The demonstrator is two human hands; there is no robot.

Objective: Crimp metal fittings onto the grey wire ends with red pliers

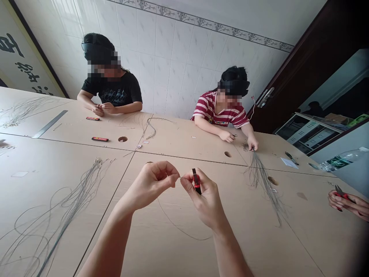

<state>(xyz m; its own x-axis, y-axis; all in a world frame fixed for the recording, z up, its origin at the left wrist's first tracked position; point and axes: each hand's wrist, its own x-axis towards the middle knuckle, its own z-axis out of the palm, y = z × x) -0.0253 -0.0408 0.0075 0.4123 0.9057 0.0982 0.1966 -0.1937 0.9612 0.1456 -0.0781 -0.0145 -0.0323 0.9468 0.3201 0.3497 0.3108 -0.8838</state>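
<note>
My left hand (pixel 157 181) is closed in a pinch on the end of a thin grey cord (pixel 180 231). From under that hand the cord curves down and right over the table to my right forearm. Fingertip to fingertip with it, my right hand (pixel 203 192) is closed around a small black-and-red tool (pixel 196 181) that stands nearly upright; its exact kind is hard to make out. The right thumb and forefinger also pinch at the cord's tip. Whatever fitting sits between the fingertips is too small to tell.
A bundle of grey cords (pixel 77 196) with metal ends lies left. Two red-and-black utility knives (pixel 100 139) and a steel ruler (pixel 50 124) lie farther back. Two people sit opposite, one holding a cord bundle (pixel 263 177). At right, another person's hand holds pliers (pixel 341 194) near a bottle (pixel 346 159).
</note>
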